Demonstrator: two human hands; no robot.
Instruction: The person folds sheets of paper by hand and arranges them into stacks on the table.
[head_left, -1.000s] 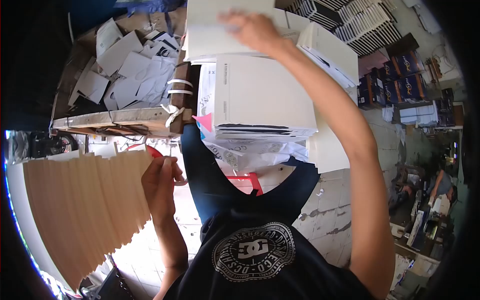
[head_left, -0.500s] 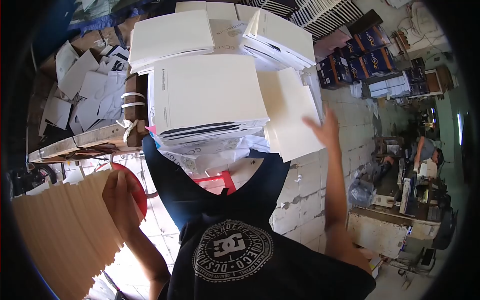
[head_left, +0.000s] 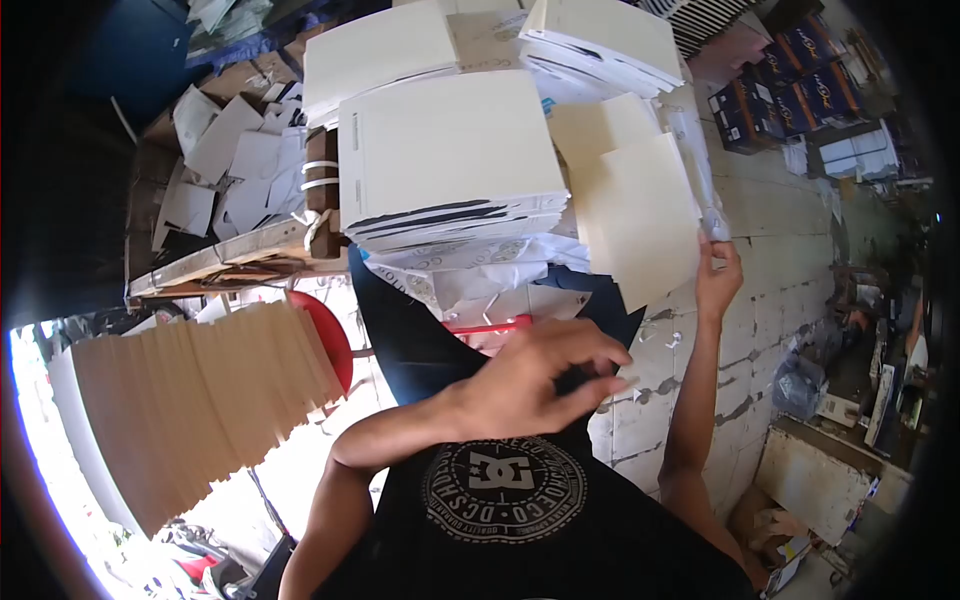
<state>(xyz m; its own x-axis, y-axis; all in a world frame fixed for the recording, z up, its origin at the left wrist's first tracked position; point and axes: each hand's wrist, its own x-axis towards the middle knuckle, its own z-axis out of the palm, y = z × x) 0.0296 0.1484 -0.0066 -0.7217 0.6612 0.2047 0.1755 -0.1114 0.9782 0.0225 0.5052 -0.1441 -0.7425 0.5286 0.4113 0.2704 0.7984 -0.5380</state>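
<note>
My right hand (head_left: pixel 718 278) pinches the right edge of a loose cream sheet (head_left: pixel 650 220), which lies turned at an angle over other cream sheets (head_left: pixel 605 130). In front of my chest is my left hand (head_left: pixel 545 375), its fingers curved and the thumb apart from them, with nothing clearly held. Just left of the loose sheets stands a tall stack of cream-covered paper (head_left: pixel 450 145), its front edges showing dark and white layers. At the lower left, a thick block of tan sheets (head_left: pixel 205 400) stands on edge beside a red round seat (head_left: pixel 325 335).
More paper stacks (head_left: pixel 380 55) sit behind the large one. A wooden crate (head_left: pixel 235 262) of paper scraps (head_left: pixel 245 165) is at the left. Dark blue boxes (head_left: pixel 805 90) stand on the tiled floor (head_left: pixel 765 235) at the right.
My left hand has left the tan block and swung right, in front of my chest. My right hand has gone from spread fingers to pinching the sheet, which now lies turned. The view has shifted.
</note>
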